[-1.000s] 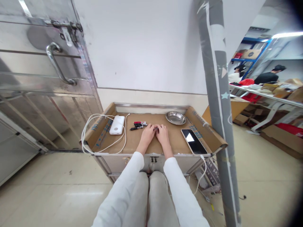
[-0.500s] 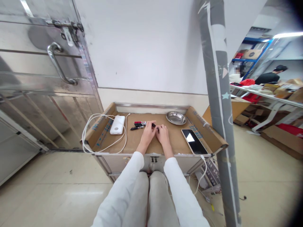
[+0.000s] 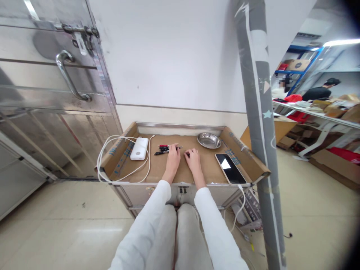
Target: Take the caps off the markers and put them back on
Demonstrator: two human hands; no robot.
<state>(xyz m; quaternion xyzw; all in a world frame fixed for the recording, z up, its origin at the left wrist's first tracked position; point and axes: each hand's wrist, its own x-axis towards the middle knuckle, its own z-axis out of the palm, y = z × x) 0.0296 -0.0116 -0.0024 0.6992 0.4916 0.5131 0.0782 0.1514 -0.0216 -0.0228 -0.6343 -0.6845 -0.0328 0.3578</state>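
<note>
Sits square to the desk [image 3: 180, 126], forearms laid over the middle of its near edge. Rests the left hand [image 3: 172, 160] on the cardboard liner [image 3: 157, 170], fingertips touching the right-hand ends of the pens [image 3: 164, 149]. Finds those pens bunched just behind the desk's centre, toward the far edge, long axes running left to right, roughly parallel to that edge, so lying ahead and to the left of the left hand. Cannot tell whether that grip pinches a pen or only rests on it: too small to read. Has the right hand [image 3: 193, 160] just beside the left, apart from the pens, with a small dark bit [image 3: 187, 153] at its fingertips; cannot tell whether clenched on it or loose. Puts the left hand clearly nearer the pens than the right. Shows a white power bank [image 3: 139, 148] with its looped cable [image 3: 108, 157] toward the far left corner, a metal dish [image 3: 208, 140] toward the far right corner, and a phone [image 3: 230, 168] along the right edge.
</note>
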